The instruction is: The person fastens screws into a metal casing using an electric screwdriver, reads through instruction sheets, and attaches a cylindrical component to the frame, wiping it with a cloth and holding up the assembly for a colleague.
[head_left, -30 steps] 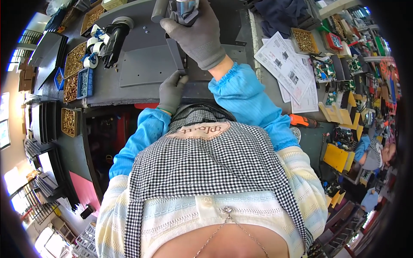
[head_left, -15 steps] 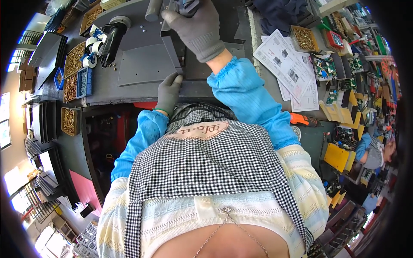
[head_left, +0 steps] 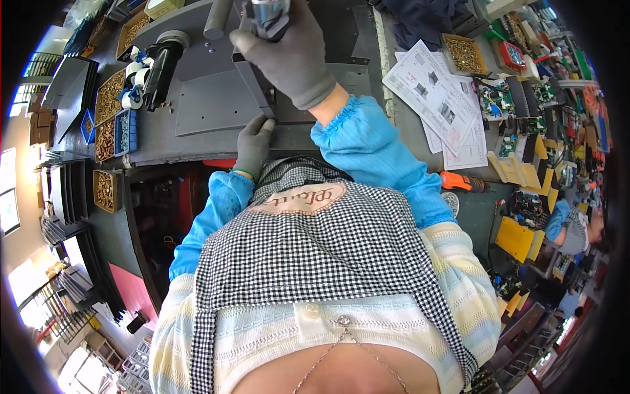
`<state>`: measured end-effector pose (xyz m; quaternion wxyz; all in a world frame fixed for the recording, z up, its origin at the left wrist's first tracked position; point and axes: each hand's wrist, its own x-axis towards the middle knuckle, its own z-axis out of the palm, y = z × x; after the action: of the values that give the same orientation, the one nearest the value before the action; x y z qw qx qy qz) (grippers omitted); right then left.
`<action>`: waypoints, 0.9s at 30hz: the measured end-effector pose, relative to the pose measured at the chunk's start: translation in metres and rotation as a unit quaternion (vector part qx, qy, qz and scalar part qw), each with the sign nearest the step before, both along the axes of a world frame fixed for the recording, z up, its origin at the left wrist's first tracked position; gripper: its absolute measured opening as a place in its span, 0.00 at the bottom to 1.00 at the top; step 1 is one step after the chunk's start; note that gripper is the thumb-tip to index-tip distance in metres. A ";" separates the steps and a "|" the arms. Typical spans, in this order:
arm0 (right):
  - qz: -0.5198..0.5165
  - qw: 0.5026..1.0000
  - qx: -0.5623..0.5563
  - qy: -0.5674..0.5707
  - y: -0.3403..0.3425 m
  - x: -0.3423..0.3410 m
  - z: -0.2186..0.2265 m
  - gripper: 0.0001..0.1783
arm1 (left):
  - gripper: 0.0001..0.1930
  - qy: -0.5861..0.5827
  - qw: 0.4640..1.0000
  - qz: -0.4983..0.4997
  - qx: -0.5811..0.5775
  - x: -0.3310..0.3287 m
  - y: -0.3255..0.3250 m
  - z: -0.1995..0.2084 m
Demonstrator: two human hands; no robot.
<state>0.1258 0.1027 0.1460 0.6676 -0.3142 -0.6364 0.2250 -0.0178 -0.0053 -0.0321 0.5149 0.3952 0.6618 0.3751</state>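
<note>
My right hand (head_left: 294, 62), in a grey knit glove, is raised over the far part of the workbench. Its fingers wrap round a dark tool with a shiny metal end (head_left: 269, 13), partly cut off by the top edge, so its kind is unclear. Below it a dark grey upright metal bracket (head_left: 252, 84) stands beside a flat grey metal panel (head_left: 213, 102). My left hand (head_left: 253, 146), gloved alike, pinches the near end of the bracket at the bench's front edge. A few small screws (head_left: 209, 47) lie beyond the panel.
Left of the panel are a black cylindrical tool (head_left: 164, 72), white rolls (head_left: 133, 97), a blue bin (head_left: 126, 131) and trays of brass-coloured fasteners (head_left: 110, 98). Printed drawings (head_left: 433, 92) lie right, near an orange-handled power tool (head_left: 459, 181) and circuit boards (head_left: 495, 102). Another person is at far right.
My right hand has shifted a little left and the tool has turned, showing its shiny metal end. My left hand stays at the bracket's near end. The whole view has shifted slightly.
</note>
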 end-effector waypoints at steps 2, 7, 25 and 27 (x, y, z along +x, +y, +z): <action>0.041 0.997 -0.065 0.033 -0.001 0.008 0.005 0.26 | 0.21 0.011 1.000 -0.007 0.001 0.001 0.000 0.002; -0.020 1.000 0.002 0.009 -0.001 0.006 -0.003 0.33 | 0.20 0.008 1.000 -0.012 0.014 0.000 0.000 -0.004; 0.005 1.000 -0.008 0.025 -0.007 0.004 0.001 0.32 | 0.20 -0.080 0.996 0.022 -0.018 0.001 -0.004 0.009; 0.033 0.999 -0.010 0.030 -0.005 0.007 0.003 0.32 | 0.21 -0.097 0.995 0.028 -0.025 -0.009 -0.003 0.005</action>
<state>0.1325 0.0973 0.1488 0.6754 -0.2927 -0.6239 0.2627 -0.0263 -0.0080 -0.0276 0.5753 0.3251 0.6290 0.4095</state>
